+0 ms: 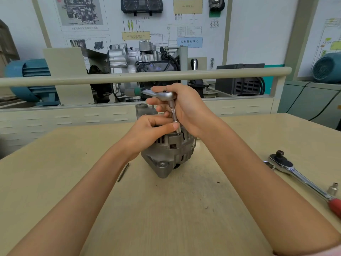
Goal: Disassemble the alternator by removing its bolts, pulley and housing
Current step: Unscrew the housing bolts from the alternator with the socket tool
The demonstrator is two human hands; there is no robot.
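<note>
A grey alternator [168, 154] stands upright in the middle of the beige table [166, 209]. A small ratchet [162, 94] with a green-tipped handle carries a vertical extension and socket [175, 119] whose lower end sits on the top of the housing. My right hand [186, 108] grips the ratchet head and the extension from the right. My left hand [153, 130] rests on the alternator's top, with its thumb and fingers pinching the socket's lower end. The bolt under the socket is hidden.
A larger ratchet [299, 178] with a red handle lies at the table's right, a loose socket [332, 189] beside it. A thin metal rod [123, 172] lies left of the alternator. Behind the table runs a rail [129, 77], with a gearbox display and blue motors beyond.
</note>
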